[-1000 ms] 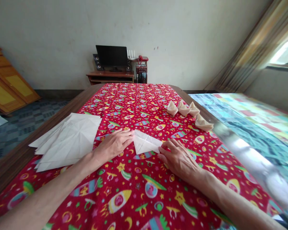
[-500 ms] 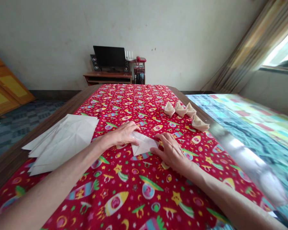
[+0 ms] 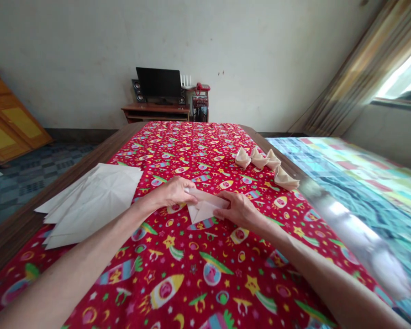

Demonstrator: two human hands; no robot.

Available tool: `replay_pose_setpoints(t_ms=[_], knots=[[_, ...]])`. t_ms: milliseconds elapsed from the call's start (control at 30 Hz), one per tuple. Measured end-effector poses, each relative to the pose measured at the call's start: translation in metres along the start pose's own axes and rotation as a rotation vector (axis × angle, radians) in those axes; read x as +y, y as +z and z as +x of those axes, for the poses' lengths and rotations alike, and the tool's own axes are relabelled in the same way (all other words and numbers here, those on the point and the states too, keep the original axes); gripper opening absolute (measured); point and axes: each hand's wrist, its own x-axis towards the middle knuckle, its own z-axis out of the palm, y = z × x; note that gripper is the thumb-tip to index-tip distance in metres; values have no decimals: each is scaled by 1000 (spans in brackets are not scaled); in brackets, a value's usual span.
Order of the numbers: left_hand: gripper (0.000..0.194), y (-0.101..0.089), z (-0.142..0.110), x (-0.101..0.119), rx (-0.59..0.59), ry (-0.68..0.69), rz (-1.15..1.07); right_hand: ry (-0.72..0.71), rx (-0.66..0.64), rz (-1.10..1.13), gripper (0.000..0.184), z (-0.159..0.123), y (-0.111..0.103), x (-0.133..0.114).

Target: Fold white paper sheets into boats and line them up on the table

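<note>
A small folded white paper (image 3: 205, 205) sits on the red patterned tablecloth between my hands, its far edge lifted in a narrow flap. My left hand (image 3: 176, 192) pinches the paper's left end between thumb and fingers. At the right end, my right hand (image 3: 237, 208) grips it with the thumb in front and the fingers behind. To the left lies a fanned stack of creased white paper sheets (image 3: 99, 201). Several folded paper boat-like shapes (image 3: 286, 178) stand at the right of the cloth.
The red tablecloth (image 3: 192, 265) covers most of a dark wooden table (image 3: 23, 218). Beyond the table's far end, a monitor (image 3: 158, 83) stands on a small desk against the wall. A bed with a coloured cover (image 3: 332, 183) adjoins the right side.
Both hands have shifted from lying on the paper's ends to pinching it. The paper's far edge is now raised. The stack and the folded shapes have stayed where they were.
</note>
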Motion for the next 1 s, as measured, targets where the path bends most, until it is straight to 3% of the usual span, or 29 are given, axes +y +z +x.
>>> replay_pose_setpoints(t_ms=[100, 200, 267, 400, 567, 700, 833, 1000], knots=[[22, -2, -10, 5, 257, 100, 48, -20, 67, 41, 22, 5, -9, -8], [16, -6, -21, 15, 503, 292, 165, -276, 326, -116, 18, 10, -18, -11], [11, -6, -30, 20, 593, 385, 325, -442, 434, -317, 19, 12, -22, -10], [14, 4, -44, 18, 532, 390, 648, -622, 426, -591, 24, 10, -15, -4], [16, 19, -58, 12, 348, 354, 698, -700, 250, -637, 28, 1, -3, 0], [17, 22, -69, 14, 287, 347, 677, -686, 178, -578, 30, -6, -6, -3], [17, 26, -76, 11, 300, 321, 614, -652, 115, -475, 28, -11, -9, -4], [15, 31, -73, 0, 381, 305, 352, -498, 114, -111, 24, -7, 1, 4]])
